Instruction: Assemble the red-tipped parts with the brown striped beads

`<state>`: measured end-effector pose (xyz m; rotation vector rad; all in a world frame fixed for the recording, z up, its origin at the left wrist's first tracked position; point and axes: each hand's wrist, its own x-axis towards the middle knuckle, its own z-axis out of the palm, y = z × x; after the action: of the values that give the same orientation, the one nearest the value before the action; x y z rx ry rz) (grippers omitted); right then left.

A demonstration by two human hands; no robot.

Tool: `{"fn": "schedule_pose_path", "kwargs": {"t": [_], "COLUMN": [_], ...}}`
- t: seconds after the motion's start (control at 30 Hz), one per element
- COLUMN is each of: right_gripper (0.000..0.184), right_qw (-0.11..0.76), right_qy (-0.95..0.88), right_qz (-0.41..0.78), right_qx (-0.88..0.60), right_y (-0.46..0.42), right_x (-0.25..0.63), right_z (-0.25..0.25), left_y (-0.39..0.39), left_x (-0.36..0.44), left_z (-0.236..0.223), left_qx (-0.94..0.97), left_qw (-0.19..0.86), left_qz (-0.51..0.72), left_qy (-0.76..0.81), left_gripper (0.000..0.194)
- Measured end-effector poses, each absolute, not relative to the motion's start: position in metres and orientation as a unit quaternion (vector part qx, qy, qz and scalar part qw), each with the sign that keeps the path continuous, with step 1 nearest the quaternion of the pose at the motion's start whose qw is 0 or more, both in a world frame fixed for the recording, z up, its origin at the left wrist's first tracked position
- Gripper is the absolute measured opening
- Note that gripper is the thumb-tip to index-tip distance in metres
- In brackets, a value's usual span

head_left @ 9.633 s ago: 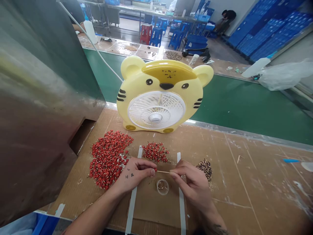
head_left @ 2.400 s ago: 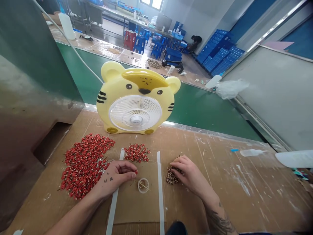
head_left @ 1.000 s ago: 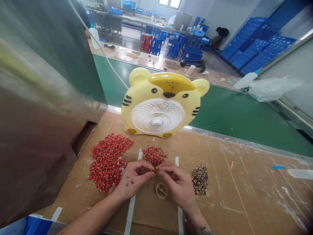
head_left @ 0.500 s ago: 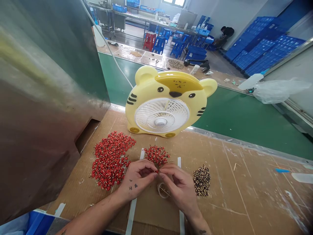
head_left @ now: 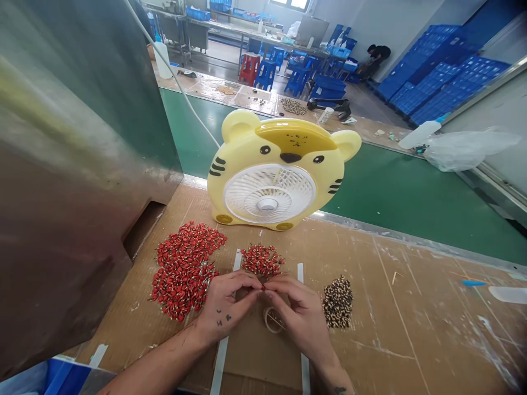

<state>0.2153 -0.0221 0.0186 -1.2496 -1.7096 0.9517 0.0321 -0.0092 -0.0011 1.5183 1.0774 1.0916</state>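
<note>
My left hand (head_left: 227,307) and my right hand (head_left: 300,318) meet above the cardboard work surface (head_left: 370,340), fingertips together on a tiny red bead (head_left: 263,287). Its exact shape is hidden by my fingers. Just beyond them lies a small heap of red beads (head_left: 262,260), and a larger red heap (head_left: 185,270) spreads left of my left hand. To the right of my right hand sits a speckled brown heap (head_left: 338,302). A clear round cup (head_left: 274,320) holding thin sticks stands below my right hand.
A yellow tiger-shaped fan (head_left: 267,189) stands beyond the heaps, at the edge of a green conveyor belt (head_left: 411,211). A metal panel (head_left: 69,164) rises on the left. Strips of white tape (head_left: 221,356) cross the cardboard. Blue crates (head_left: 444,77) and a distant person (head_left: 376,60) lie far back.
My right hand has left the brown heap and joined my left hand at the middle, with their fingertips now together on the red bead. The view has shifted slightly.
</note>
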Motion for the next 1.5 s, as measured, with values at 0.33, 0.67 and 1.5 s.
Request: {"fn": "schedule_pose_path", "kwargs": {"t": [0.33, 0.67, 1.5], "right_gripper": [0.009, 0.012, 0.017], "right_qw": [0.386, 0.377, 0.343], "right_qy": [-0.630, -0.613, -0.711], "right_qz": [0.445, 0.463, 0.237], "right_qx": [-0.506, -0.518, -0.566], "right_y": [-0.020, -0.019, 0.001], "right_x": [0.221, 0.216, 0.269], "right_z": [0.016, 0.010, 0.016], "left_y": [-0.011, -0.012, 0.026], "left_x": [0.035, 0.037, -0.027], "left_z": [-0.006, -0.005, 0.022], "left_qx": [0.614, 0.653, 0.830], "left_qw": [0.467, 0.417, 0.189], "left_qz": [0.480, 0.455, -0.033], "left_qy": [0.418, 0.438, 0.524], "left_gripper": [0.011, 0.008, 0.026]}}
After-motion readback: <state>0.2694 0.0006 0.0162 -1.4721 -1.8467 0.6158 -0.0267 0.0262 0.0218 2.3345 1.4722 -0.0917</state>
